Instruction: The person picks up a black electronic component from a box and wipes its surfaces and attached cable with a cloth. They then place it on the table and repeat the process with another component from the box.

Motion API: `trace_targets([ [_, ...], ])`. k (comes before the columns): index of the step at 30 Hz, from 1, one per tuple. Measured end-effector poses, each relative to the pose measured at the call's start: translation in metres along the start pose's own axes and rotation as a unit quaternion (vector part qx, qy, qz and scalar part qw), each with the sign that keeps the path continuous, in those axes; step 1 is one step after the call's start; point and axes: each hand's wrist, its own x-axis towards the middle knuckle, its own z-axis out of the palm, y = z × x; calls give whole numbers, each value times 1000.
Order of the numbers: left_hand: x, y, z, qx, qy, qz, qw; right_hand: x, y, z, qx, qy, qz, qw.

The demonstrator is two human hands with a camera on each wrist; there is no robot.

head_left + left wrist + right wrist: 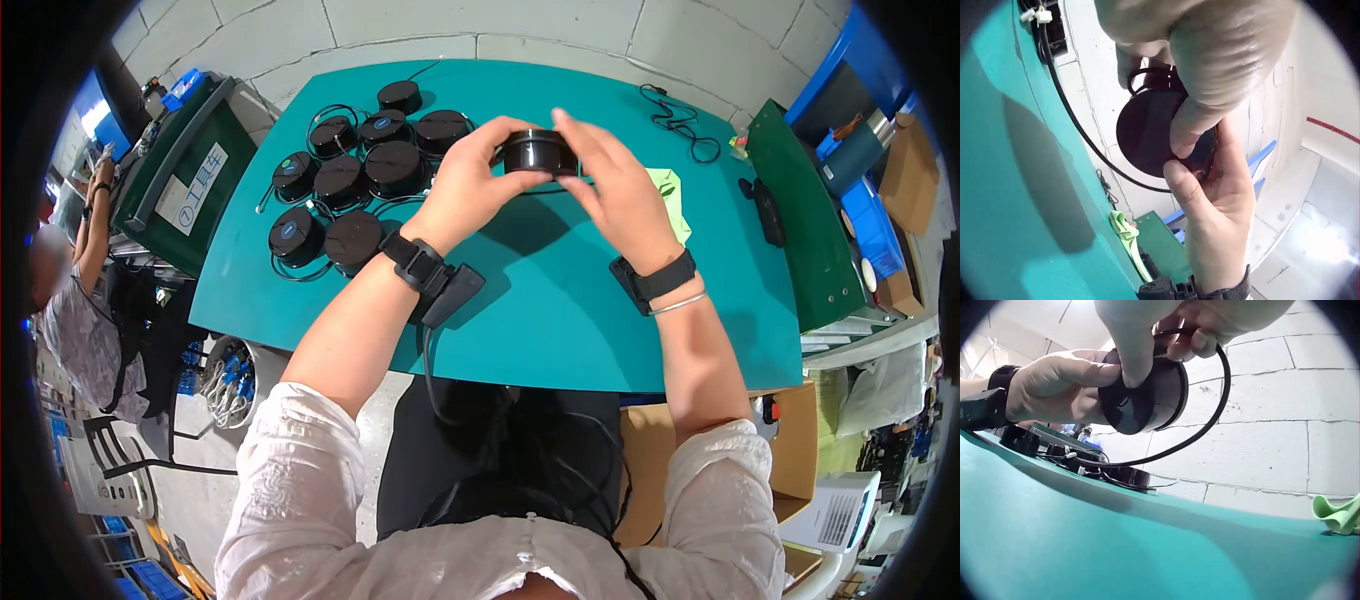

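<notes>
Both hands hold a round black device above the table's far part. My left hand grips its left side, thumb at the near lower edge. The right hand pinches the right side, its thumb also near the lower edge. In the left wrist view the device shows a flat dark face with both thumbs on it. A black cable loops from the device in the right wrist view, passing by the right hand's fingers.
Several black round devices with cables stand on the green table at the left. A light green cloth lies right of the hands, a black cable farther back. Bins stand at the right; another person is at far left.
</notes>
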Motion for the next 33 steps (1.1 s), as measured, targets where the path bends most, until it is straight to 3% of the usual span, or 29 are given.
trace_targets([
  [1, -1, -2, 3, -123, 8, -40, 992, 0, 0, 1, 54, 32, 49, 997],
  [3, -4, -5, 7, -359, 20, -119, 925, 2, 0, 4, 51, 45, 37, 997],
  [4, -6, -6, 6, -398, 4, -171, 901, 2, 0, 5, 48, 59, 27, 997],
  [5, -8, -5, 8, -397, 3, -171, 902, 2, 0, 6, 48, 60, 27, 997],
  [7, -9, -1, 15, -524, -16, -215, 824, 2, 3, 5, 29, 56, 41, 997],
  [11, -9, 3, 16, -525, -15, -207, 825, 0, 4, 5, -2, 79, 21, 997],
  [14, -8, 3, 17, -550, 11, -188, 814, 0, 1, 3, -20, 22, 60, 998],
  [16, -7, 1, 16, -558, 15, -179, 810, -2, 3, 9, 150, 3, 107, 983],
  [17, -6, 0, 15, -567, 19, -170, 806, -3, 4, 13, 150, 4, 107, 983],
  [21, -7, 1, 16, -565, 29, -161, 809, -2, 2, 14, 207, 27, 82, 974],
  [23, -5, 4, 14, -494, 17, -140, 858, 1, 0, 5, 216, 42, 72, 973],
  [24, -4, 5, 14, -495, 19, -140, 858, 2, -1, 0, 148, 66, 40, 986],
  [26, -5, 6, 13, -258, 45, -33, 964, 8, -3, -9, -3, 100, -31, 994],
  [27, -5, 7, 13, -258, 51, -34, 964, 8, 0, -9, 0, 96, -35, 995],
  [29, -4, 11, 10, -139, 29, 68, 988, 9, 4, -11, -92, 31, -127, 987],
  [31, -4, 12, 6, -109, -6, 36, 993, 6, 1, -4, -111, 13, -133, 985],
  [33, -5, 11, 6, -140, 15, -28, 990, 4, 1, 0, -48, 28, -70, 996],
])
